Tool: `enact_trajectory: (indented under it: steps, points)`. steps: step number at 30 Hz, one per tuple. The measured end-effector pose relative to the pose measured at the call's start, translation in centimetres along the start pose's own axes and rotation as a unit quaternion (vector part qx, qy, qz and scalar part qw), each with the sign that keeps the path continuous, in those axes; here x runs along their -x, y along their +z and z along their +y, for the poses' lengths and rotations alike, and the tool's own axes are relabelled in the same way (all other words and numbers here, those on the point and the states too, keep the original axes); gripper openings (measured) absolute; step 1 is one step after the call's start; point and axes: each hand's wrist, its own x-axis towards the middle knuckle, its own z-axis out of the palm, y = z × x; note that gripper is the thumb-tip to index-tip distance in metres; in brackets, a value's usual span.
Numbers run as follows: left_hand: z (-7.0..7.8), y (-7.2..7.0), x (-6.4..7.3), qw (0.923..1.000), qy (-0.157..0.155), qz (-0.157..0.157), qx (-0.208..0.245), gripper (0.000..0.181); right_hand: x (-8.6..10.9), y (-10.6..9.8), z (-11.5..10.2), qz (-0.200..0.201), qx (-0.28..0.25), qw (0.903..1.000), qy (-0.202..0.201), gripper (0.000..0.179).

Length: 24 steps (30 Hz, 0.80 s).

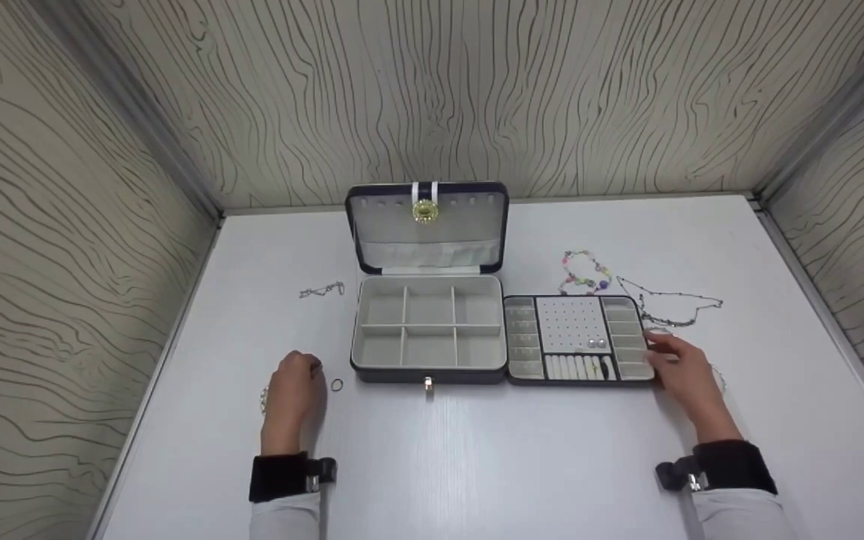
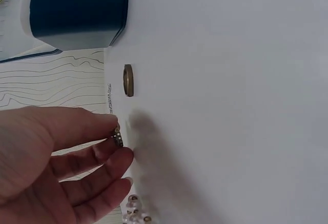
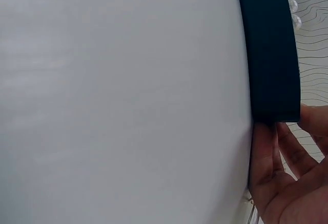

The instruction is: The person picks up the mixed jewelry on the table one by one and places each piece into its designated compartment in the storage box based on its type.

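Tray [image 1: 573, 321] holds pearl studs [image 1: 596, 343], perhaps rings [image 1: 604, 367].

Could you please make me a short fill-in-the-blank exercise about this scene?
1. The base of the jewelry box is divided into ____ compartments.
2. The right hand holds the tray at its ____ end.
3. On the table, between the left hand and the jewelry box, lies a loose ____.

Missing words: six; right; ring.

The white tabletop [image 1: 552, 450] is reflecting light. A line-patterned rear panel [image 1: 447, 90] is standing behind it; a matching left panel [image 1: 42, 262] and right panel [image 1: 852, 169] are flanking it. Gray posts [image 1: 132, 105] are lining both corners.
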Motion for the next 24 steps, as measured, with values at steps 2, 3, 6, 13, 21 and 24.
enact_trajectory:
  steps: [2,3,6,13,21,24]
  points:
    - [0.0,-0.1,0.0,0.9999,0.000,0.004,0.014,0.018,0.0,0.0,0.0,0.001,0.004,1.0000,-0.002,0.042]
    - [0.0,-0.1,-0.1,0.9998,0.000,0.006,0.020,0.018,0.0,0.0,0.0,0.002,0.005,1.0000,-0.003,0.042]
    - [0.0,-0.2,-0.2,0.9995,-0.002,0.010,0.029,0.014,0.0,-0.1,-0.1,0.003,0.006,1.0000,-0.003,0.042]
    - [0.0,-0.5,-0.3,0.9992,0.008,0.036,0.018,0.005,0.0,0.1,-0.2,-0.001,0.004,0.9999,0.010,0.042]
    - [0.8,-1.3,-0.2,0.9943,0.015,0.090,0.055,0.007,-0.1,0.2,0.1,0.005,0.003,1.0000,0.001,0.042]
    - [1.4,-1.6,0.0,0.9915,0.016,0.104,0.076,0.007,0.0,0.2,0.1,0.004,0.003,1.0000,0.003,0.042]
